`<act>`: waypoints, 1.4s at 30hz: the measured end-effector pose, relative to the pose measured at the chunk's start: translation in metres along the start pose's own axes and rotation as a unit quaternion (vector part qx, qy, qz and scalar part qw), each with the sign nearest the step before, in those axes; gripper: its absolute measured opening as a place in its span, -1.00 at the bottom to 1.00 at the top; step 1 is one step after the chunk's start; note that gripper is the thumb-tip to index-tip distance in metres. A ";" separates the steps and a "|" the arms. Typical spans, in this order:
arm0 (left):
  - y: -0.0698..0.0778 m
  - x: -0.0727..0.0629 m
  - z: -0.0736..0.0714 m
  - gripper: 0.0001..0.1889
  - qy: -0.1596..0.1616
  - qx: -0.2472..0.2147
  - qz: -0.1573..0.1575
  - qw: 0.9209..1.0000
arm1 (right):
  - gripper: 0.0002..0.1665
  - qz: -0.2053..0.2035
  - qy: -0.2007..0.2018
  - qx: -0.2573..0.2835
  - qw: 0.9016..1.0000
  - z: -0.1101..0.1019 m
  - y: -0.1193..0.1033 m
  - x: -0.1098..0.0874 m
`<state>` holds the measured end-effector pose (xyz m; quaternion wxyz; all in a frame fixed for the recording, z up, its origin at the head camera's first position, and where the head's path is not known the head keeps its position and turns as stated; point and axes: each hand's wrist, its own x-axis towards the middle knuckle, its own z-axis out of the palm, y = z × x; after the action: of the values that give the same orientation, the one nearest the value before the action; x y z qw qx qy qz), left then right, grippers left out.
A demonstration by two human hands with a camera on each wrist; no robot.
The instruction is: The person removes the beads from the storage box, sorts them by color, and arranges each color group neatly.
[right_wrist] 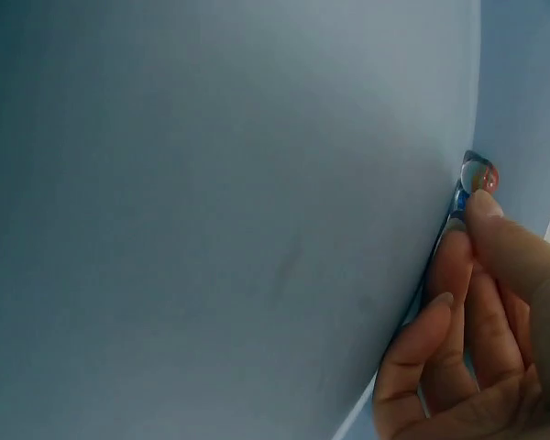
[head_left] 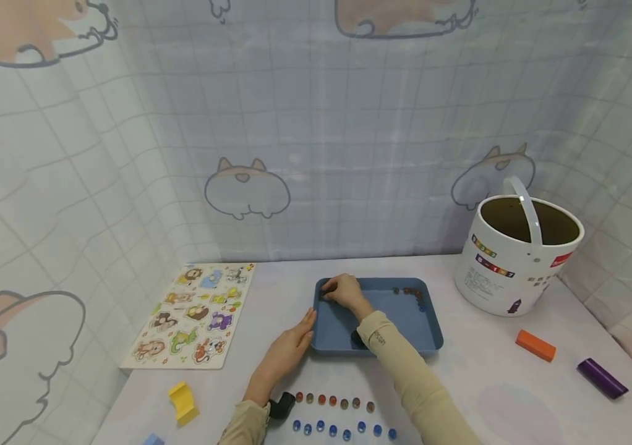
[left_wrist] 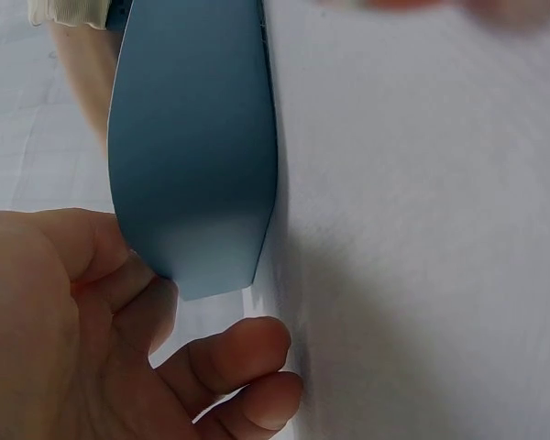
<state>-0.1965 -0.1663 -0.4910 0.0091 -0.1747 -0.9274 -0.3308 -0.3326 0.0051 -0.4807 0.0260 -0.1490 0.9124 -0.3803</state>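
A blue tray [head_left: 399,337] lies on the white table. My right hand [head_left: 349,293] reaches into its far left corner, thumb and fingertips pinching at a clear glass marble [right_wrist: 479,176] with an orange streak. A blue marble [right_wrist: 459,200] sits close beside it against the tray wall, partly hidden by the fingers. My left hand [head_left: 288,346] rests against the tray's left side; in the left wrist view its fingers [left_wrist: 243,353] are loosely bent near the tray corner. Several small marbles [head_left: 407,290] line the tray's far right corner.
Before the tray lie a row of reddish-brown marbles [head_left: 322,399] and a row of blue marbles [head_left: 333,430]. An animal puzzle board [head_left: 190,315] and a yellow block [head_left: 183,403] are left. Right stand a white bucket [head_left: 494,272], an orange block [head_left: 535,345] and a purple block [head_left: 602,378].
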 end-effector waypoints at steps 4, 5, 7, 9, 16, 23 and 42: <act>0.000 0.000 0.002 -0.48 -0.006 0.000 0.001 1.000 | -0.80 -0.007 0.017 -0.008 1.000 -0.001 0.002 -0.003; 0.000 0.000 0.002 -0.48 -0.006 0.002 0.004 1.000 | -0.80 -0.008 0.019 -0.005 1.000 -0.001 0.003 -0.004; 0.000 -0.001 0.002 -0.48 -0.007 0.003 0.007 1.000 | -0.82 -0.010 0.022 0.014 1.000 -0.003 0.006 -0.005; 0.001 -0.001 0.001 -0.48 -0.007 0.001 0.004 1.000 | -0.83 -0.007 0.018 0.038 0.999 -0.006 0.008 -0.005; 0.000 0.000 -0.001 -0.48 -0.003 0.000 -0.004 1.000 | -0.79 -0.001 -0.018 0.116 0.993 -0.042 0.008 -0.019; -0.001 0.001 -0.001 -0.48 0.000 0.003 -0.007 1.000 | -0.69 0.006 -0.039 0.178 0.983 -0.094 0.005 -0.050; -0.002 0.001 -0.003 -0.48 -0.009 -0.004 -0.006 1.000 | -0.62 0.034 -0.170 0.256 0.951 -0.093 0.055 -0.199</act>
<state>-0.1987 -0.1690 -0.4891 -0.0018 -0.1726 -0.9270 -0.3329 -0.1717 0.1641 -0.4665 0.2308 -0.1686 0.7707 -0.5694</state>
